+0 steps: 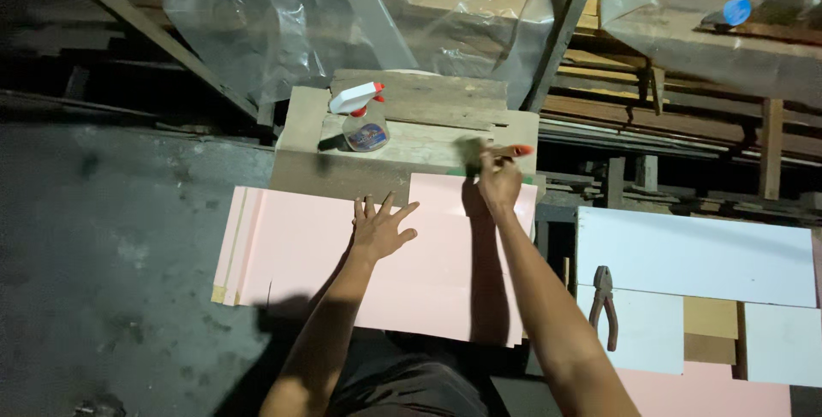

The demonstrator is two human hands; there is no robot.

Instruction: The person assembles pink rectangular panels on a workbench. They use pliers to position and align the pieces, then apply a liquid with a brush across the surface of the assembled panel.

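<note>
My left hand (381, 227) lies flat, fingers spread, on a stack of pink boards (291, 250) resting across a low wooden bench. My right hand (499, 179) is raised at the boards' far edge, closed on a small tool with an orange-red handle (512, 151); a blurred greenish part (467, 150) shows beside it, so I cannot tell what kind of tool it is. A clear spray bottle (364, 122) with a white and red trigger head stands on the wooden bench (428, 109) just beyond the boards, to the left of my right hand.
White boards (693, 254) lie to the right with a pair of pliers (604, 301) on them, and a pink board (702, 391) below. Crumpled clear plastic sheeting (257, 23) and stacked timber (616, 92) fill the back. Dark concrete floor (111, 237) is at left.
</note>
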